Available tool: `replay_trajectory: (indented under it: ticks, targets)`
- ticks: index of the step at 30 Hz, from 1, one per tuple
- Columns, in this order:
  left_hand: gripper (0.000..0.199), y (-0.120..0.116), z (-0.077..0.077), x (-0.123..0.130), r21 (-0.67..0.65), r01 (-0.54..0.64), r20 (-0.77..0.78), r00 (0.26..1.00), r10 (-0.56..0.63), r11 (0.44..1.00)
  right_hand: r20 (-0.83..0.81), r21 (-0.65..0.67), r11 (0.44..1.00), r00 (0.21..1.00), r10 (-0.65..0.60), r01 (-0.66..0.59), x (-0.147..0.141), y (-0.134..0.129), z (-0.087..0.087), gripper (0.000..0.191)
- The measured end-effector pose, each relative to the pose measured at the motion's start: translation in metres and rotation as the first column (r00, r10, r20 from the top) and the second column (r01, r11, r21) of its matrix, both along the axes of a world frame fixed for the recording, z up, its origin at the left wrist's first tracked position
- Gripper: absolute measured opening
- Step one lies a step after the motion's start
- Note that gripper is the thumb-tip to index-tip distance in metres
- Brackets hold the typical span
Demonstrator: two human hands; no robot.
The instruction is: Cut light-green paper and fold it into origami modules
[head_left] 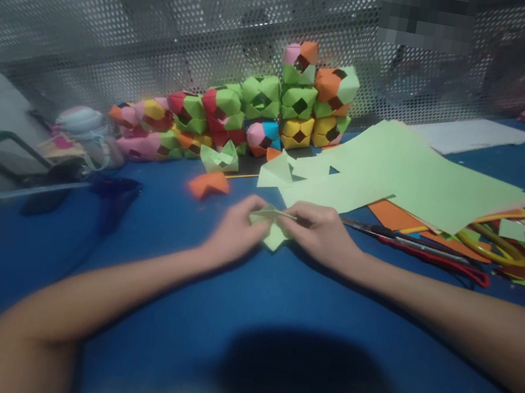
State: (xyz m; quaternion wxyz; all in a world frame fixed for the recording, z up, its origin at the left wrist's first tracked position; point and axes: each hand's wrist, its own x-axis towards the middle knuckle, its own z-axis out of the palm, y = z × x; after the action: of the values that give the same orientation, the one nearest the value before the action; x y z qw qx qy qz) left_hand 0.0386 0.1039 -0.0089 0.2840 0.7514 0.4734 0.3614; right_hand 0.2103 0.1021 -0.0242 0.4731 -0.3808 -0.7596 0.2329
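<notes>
A small folded light green paper [275, 237] is held between my two hands, above the blue table. My left hand [239, 230] pinches its left side, and my right hand [320, 232] pinches its right side near a thin edge or strip. Just beyond my hands lie an orange folded piece [208, 185], slightly blurred, and a pale green folded piece [221, 157]. Large light green sheets [398, 173] spread out behind my right hand.
Several multicoloured folded paper blocks [260, 96] are stacked along the perforated metal screen [200, 2]. Scissors [397, 237] and coloured scraps lie right on the blue table [157, 334]. A dark blue object [115, 194] stands left, near a wrapped bundle [83, 131].
</notes>
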Motion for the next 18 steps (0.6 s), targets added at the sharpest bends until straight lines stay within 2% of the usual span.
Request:
replay_trajectory:
  ticks: [8, 14, 18]
  targets:
    - [0.009, 0.0006, -0.0002, -0.0012, -0.011, 0.065, -0.045, 0.997, -0.066, 0.998, -0.025, -0.063, 0.998, 0.999, 0.025, -0.026, 0.0011, 0.0005, -0.0012, 0.023]
    - [0.012, 0.0014, -0.0005, -0.0022, -0.014, 0.007, -0.009, 1.0, -0.007, 1.0, -0.053, -0.098, 0.995, 0.998, -0.027, 0.021, 0.0011, -0.0006, 0.0029, 0.016]
    - [0.016, 0.0009, 0.0002, -0.0019, -0.023, 0.026, 0.018, 1.0, -0.026, 0.999, -0.058, -0.068, 0.996, 0.997, -0.059, 0.055, 0.0014, -0.0008, 0.0036, 0.017]
